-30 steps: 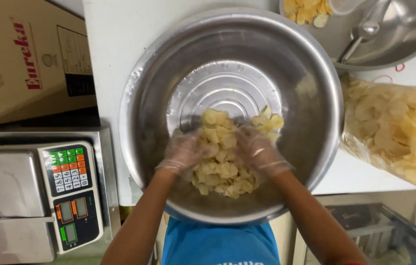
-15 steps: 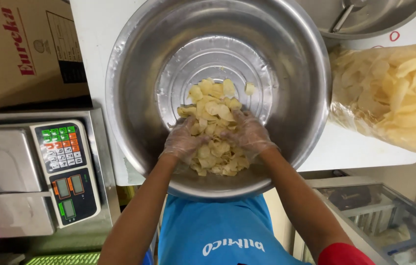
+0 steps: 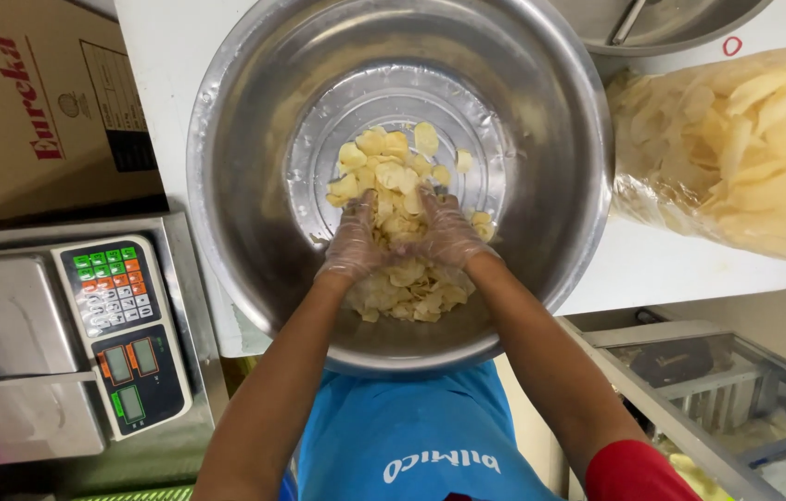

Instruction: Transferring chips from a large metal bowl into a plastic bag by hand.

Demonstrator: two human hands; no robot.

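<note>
Resting in a heap of thin, pale yellow chips (image 3: 399,243), both hands wore clear plastic gloves and lay side by side, nearly touching. The left hand (image 3: 354,243) had its fingers loosely curled and spread over the left edge of the heap, pressing on chips rather than clasping any one piece. The right hand (image 3: 448,234) lay the same way on the right edge, fingers half bent over the chips. The heap sat in the bottom and near side of a large round stainless-steel bowl (image 3: 541,121), which stood on a white countertop (image 3: 652,269). Just beside the bowl on the right lay a clear plastic bag full of similar chips (image 3: 736,139). Off to the left stood a steel weighing scale with a coloured keypad (image 3: 110,325), with a brown cardboard box (image 3: 31,102) behind it.
</note>
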